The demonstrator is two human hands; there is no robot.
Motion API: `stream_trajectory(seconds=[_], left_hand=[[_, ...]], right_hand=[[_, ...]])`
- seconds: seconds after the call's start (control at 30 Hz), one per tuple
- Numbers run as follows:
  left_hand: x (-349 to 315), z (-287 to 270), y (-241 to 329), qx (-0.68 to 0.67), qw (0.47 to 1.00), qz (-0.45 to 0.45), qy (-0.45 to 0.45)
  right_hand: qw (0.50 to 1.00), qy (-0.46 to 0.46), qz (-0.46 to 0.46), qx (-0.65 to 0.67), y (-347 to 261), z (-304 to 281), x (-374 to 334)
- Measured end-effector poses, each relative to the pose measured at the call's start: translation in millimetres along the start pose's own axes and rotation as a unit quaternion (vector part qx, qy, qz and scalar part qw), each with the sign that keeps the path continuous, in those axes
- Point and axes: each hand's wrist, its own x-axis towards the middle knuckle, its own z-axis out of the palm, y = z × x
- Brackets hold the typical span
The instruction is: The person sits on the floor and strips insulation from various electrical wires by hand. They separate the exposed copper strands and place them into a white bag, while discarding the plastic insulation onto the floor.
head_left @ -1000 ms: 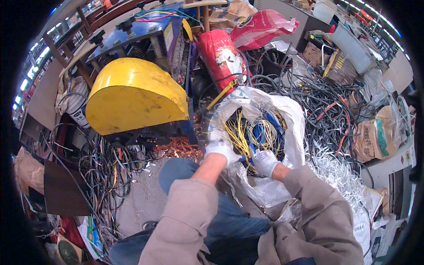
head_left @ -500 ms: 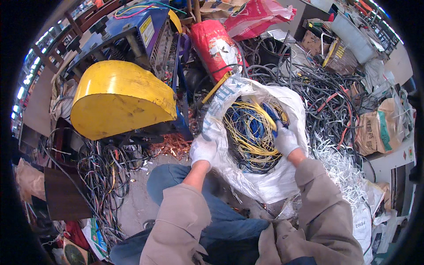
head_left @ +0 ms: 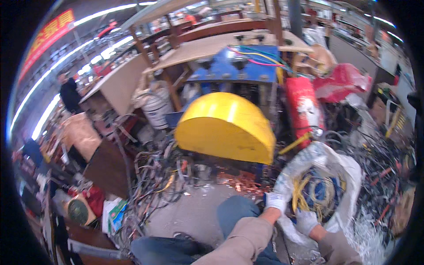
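Observation:
A white woven sack [head_left: 350, 174] stands before me with its mouth wide, filled with a tangle of blue, yellow and dark cables [head_left: 321, 193]. My left hand [head_left: 276, 202], in a white work glove, grips the sack's left rim. Inside the mouth, at its near side, my right hand [head_left: 307, 221] is closed on yellow cable [head_left: 299, 194], though motion blurs the fingertips. That cable runs up along the sack's inner left side. Both gloves are close together, near my bent left knee.
A blue machine [head_left: 247, 66] with a rounded yellow guard [head_left: 225, 128] stands ahead. Copper scraps [head_left: 245, 183] lie beneath it. Loose cables [head_left: 154, 176] heap at left; white strips [head_left: 369, 236] lie right of the sack. A red sack [head_left: 302, 104] stands behind it.
My view has swung left and up, so the sack now appears lower right. My right hand has moved from the cables' right side to the sack's near side. The left stays at the rim.

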Motion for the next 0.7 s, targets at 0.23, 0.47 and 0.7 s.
stream_trajectory(seconds=[0.23,0.47,0.7], left_hand=[[-4.1,-24.9,10.9,-0.494,0.848,-0.168,0.094],[-20.9,-29.1,12.7,-0.532,0.827,-0.109,0.146],[-3.0,-14.0,-6.0,-0.621,0.733,-0.228,0.159]], right_hand=[[0.962,0.011,-0.143,0.232,33.8,95.9,41.1],[0.999,0.036,0.018,0.018,96.1,79.4,159.1],[0.985,-0.053,0.069,-0.147,90.6,19.8,194.8]])
